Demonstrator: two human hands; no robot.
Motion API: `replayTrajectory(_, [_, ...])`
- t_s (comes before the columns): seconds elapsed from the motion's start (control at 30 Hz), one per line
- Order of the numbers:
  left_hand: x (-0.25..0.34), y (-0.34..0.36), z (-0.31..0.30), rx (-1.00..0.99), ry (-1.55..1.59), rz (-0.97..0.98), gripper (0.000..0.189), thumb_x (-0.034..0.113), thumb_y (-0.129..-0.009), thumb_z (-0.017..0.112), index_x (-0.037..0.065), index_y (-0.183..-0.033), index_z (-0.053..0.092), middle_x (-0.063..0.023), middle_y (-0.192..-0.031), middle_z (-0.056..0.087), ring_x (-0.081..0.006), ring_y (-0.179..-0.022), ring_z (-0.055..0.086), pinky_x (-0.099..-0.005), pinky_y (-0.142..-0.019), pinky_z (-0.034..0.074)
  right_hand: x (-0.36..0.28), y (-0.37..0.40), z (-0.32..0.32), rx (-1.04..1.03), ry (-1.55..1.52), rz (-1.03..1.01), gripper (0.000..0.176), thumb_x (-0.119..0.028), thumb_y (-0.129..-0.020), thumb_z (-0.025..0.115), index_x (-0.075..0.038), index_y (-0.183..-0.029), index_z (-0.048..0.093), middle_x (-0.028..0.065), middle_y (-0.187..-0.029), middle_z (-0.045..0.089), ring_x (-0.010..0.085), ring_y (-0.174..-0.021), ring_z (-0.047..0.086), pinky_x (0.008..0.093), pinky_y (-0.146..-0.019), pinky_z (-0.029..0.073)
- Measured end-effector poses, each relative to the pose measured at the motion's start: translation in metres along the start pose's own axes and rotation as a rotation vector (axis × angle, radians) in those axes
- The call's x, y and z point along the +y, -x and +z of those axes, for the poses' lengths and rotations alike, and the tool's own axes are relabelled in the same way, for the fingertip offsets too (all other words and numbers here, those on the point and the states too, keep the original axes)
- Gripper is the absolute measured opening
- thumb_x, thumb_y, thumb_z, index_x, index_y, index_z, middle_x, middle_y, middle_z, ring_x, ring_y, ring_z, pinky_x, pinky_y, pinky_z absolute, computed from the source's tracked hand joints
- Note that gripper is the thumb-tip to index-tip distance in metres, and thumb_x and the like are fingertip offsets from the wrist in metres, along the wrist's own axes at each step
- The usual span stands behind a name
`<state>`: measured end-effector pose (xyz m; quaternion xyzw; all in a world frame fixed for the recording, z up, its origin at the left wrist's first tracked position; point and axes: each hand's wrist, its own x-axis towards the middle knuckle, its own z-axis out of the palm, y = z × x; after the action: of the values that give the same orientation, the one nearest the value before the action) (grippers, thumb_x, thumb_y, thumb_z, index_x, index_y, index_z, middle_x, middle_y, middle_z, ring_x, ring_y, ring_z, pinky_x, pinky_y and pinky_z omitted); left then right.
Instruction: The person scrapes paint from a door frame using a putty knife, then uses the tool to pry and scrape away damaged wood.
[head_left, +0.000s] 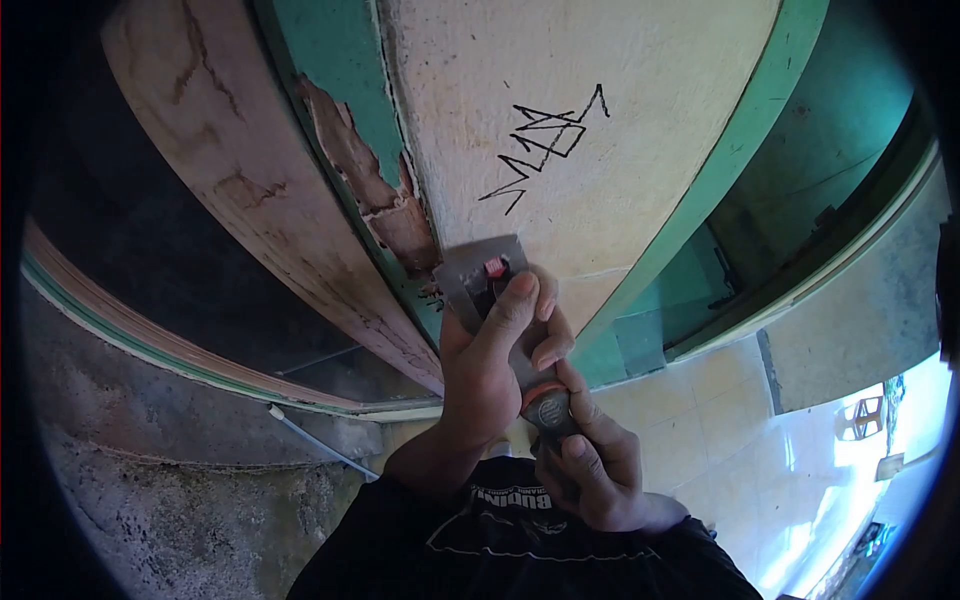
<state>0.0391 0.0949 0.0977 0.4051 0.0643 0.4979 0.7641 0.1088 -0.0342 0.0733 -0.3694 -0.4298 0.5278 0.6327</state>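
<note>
A putty knife (pixel 460 280) with a broad grey metal blade is held in front of the wall, blade end up. My left hand (pixel 490 350) is closed around the blade, thumb flat on its near face and fingertips curling round the right edge. Near that thumb, a small red and dark patch shows on the metal. Lower down, my right hand (pixel 600 470) grips the dark handle (pixel 552 410), which has an orange band at its top. The blade's upper left corner overlaps the bottom of a damaged strip (pixel 370 180) of green frame, where brown material is exposed.
A cream wall panel (pixel 560 190) with a black zigzag scribble rises ahead, edged by green frames (pixel 700 170). Window openings lie on both sides. A pale rod (pixel 320 440) leans at lower left beside a rough grey wall (pixel 190 520). Tiled floor (pixel 690 450) extends right.
</note>
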Motion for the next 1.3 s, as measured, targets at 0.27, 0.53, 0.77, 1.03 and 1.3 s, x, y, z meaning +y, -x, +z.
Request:
replayTrajectory(0.27, [-0.002,0.001,-0.001,0.028,-0.02,0.009,0.022,0.019,-0.095,0.049,0.002,-0.081,0.047,-0.0028,-0.074,0.046,-0.0095,-0.051,0.044,-0.0218,-0.044,0.033,-0.001,0.0,0.002,0.01,-0.014,0.013,0.056,-0.02,-0.098,0.036,0.001,-0.144,0.011,0.0057,-0.073,0.052,0.0045,-0.042,0.034,0.0189,-0.041,0.031])
replayTrajectory(0.53, [-0.002,0.001,0.004,0.089,-0.071,0.013,0.02,0.016,-0.095,0.043,0.003,-0.08,0.043,-0.0033,-0.07,0.042,-0.0093,-0.046,0.038,-0.0233,-0.043,0.033,-0.005,-0.003,-0.001,-0.025,-0.006,0.016,0.055,-0.017,-0.099,0.035,0.0,-0.144,0.01,0.0024,-0.072,0.048,0.0038,-0.047,0.035,0.0179,-0.045,0.031])
replayTrajectory(0.77, [0.002,0.0,0.013,0.154,-0.097,0.025,0.022,0.016,-0.095,0.044,0.003,-0.077,0.044,-0.0026,-0.067,0.042,-0.0095,-0.045,0.038,-0.0232,-0.043,0.033,-0.003,0.001,-0.006,-0.048,-0.021,0.045,0.055,-0.014,-0.099,0.034,-0.002,-0.145,0.008,-0.0015,-0.066,0.043,0.0032,-0.05,0.034,0.0173,-0.047,0.029])
replayTrajectory(1.03, [0.001,0.001,0.006,0.069,-0.032,0.016,0.018,0.017,-0.094,0.05,0.002,-0.084,0.047,-0.0034,-0.075,0.046,-0.0107,-0.051,0.044,-0.0229,-0.044,0.034,-0.002,0.001,-0.001,-0.022,-0.066,0.043,0.055,-0.013,-0.099,0.035,-0.003,-0.145,0.008,-0.0034,-0.061,0.039,0.0031,-0.049,0.034,0.0178,-0.047,0.028])
replayTrajectory(1.3, [0.001,-0.001,0.003,0.056,-0.033,0.005,0.019,0.017,-0.094,0.05,0.002,-0.082,0.047,-0.0029,-0.075,0.046,-0.01,-0.051,0.043,-0.0214,-0.044,0.035,-0.001,-0.003,0.001,-0.01,-0.006,-0.024,0.056,-0.02,-0.099,0.035,0.0,-0.144,0.009,-0.0009,-0.06,0.041,0.0042,-0.043,0.033,0.0186,-0.042,0.029])
